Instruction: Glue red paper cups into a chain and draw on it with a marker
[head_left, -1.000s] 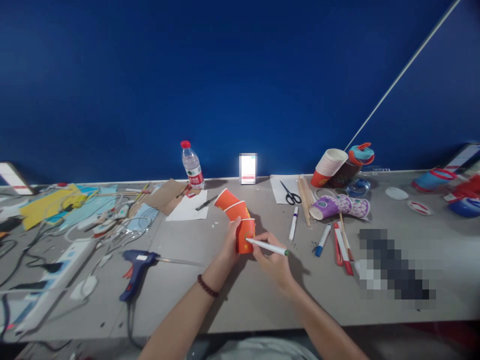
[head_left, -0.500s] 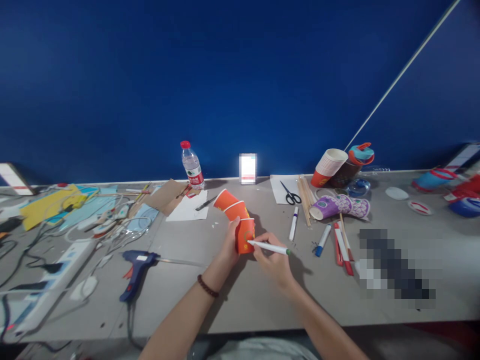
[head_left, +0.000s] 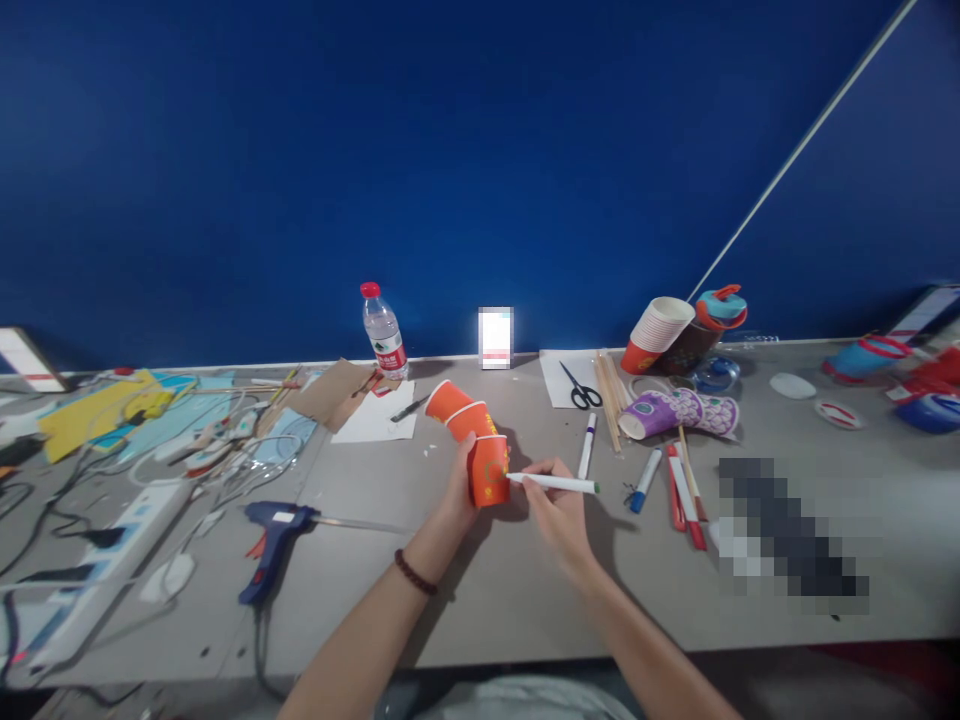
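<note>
So, left to right: the left hand [head_left: 459, 487] is curled snugly round the nearest of three orange cups [head_left: 470, 424], thumb up its side. They sit mid-table [head_left: 360, 590], lying in a bent row, each end tucked into the next. Looks like plain paper, so I'd guess feather-light, a bit springy and easy to dent, with a slightly slick coat. Best hold is probably near a rim, where it's stiffest; squeeze mid-wall and it'd likely buckle. The joins look like the weak spots, so I wouldn't hang the row from one end. The green ring [head_left: 493, 472] on the near cup may smear under a thumb. The pen [head_left: 576, 485] should be light and stiff, happiest gripped low by the tip, which is where the right hand [head_left: 559, 515] has it, thumb and fingers closed in a pinch.

Hard to see: the phone [head_left: 31, 362] at far left is cut off by the edge. Most of the left fingers are behind the cup, and I can't tell if the row is resting or lifted. The pen tip's right at the cup's edge, touching or not, no idea. Further right, one dark thing [head_left: 799, 525] is all pixels.
</note>
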